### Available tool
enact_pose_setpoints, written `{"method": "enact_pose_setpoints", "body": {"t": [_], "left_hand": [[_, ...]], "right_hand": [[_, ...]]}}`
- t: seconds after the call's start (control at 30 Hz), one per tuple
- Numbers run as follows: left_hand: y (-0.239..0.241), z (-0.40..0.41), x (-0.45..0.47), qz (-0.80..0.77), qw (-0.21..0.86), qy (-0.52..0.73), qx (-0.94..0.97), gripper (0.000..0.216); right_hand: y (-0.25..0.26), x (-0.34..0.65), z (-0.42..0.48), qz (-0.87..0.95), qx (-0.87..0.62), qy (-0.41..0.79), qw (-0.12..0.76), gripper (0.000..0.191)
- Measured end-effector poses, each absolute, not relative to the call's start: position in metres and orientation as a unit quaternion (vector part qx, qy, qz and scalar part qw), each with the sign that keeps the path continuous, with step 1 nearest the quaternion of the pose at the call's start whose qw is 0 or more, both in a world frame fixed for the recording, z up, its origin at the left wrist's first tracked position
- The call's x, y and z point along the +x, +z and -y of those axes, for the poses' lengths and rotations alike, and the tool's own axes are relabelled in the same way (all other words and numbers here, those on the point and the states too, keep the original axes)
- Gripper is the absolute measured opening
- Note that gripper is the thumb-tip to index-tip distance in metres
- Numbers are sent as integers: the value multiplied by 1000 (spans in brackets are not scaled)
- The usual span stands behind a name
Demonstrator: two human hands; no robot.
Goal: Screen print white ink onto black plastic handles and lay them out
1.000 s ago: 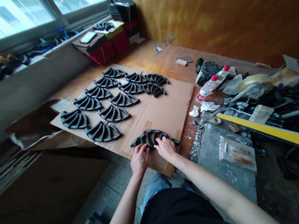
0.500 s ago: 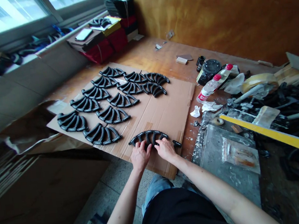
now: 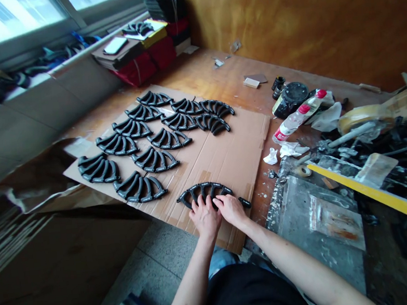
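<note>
A black fan-shaped piece made of curved ribs joined along an arc [image 3: 196, 190] lies on the near part of a cardboard sheet [image 3: 226, 157]. Over its lower middle, my left hand [image 3: 206, 216] has its fingers bent down onto the ribs. Close beside it, my right hand [image 3: 232, 210] grips at the same piece with its fingers drawn together; the fingertips are partly hidden. A short black tube [image 3: 244, 202] lies just right of my right hand. Several similar black fans [image 3: 139, 186] are laid out in rows on the left and far parts of the cardboard.
On the right stand plastic bottles with red caps [image 3: 291, 123] and a dark-lidded tub [image 3: 294, 93]. A yellow strip [image 3: 375, 195] crosses a cluttered grey board [image 3: 294, 220]. Red and black stacks [image 3: 139, 64] stand by the window, with a phone [image 3: 115, 45] on top.
My left hand has moved right along the black fan, close to my right hand, its fingers now over the middle ribs. The view has shifted slightly.
</note>
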State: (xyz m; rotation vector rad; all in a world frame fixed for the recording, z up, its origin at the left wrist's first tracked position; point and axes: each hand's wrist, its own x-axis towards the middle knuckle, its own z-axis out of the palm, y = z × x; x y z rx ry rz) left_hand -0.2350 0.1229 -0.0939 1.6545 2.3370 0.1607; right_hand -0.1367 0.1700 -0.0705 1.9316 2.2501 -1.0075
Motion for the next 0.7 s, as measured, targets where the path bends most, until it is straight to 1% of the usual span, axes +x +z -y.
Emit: {"method": "enact_pose_setpoints", "body": {"t": [0.17,0.3,0.4,0.5,0.6,0.7], "left_hand": [[-97,-153,-246,-748,97,84,652,40],[-91,-225,-255,-654,118,90,742,37],[-89,-292,-264,-600,131,82,785,40],[-94,-341,-280,-585,127,78,797,44],[-100,-364,-298,-605,113,78,784,46],[-106,-370,-309,-654,90,86,746,45]], "right_hand": [[-85,-134,-174,-688,634,-343,-83,41],[-91,-132,-214,-651,673,-322,-140,44],[-92,-139,-261,-623,706,-304,-144,44],[-95,-156,-303,-611,715,-310,-139,46],[-99,-178,-332,-620,703,-317,-145,49],[-103,-194,-352,-642,679,-324,-147,49]]}}
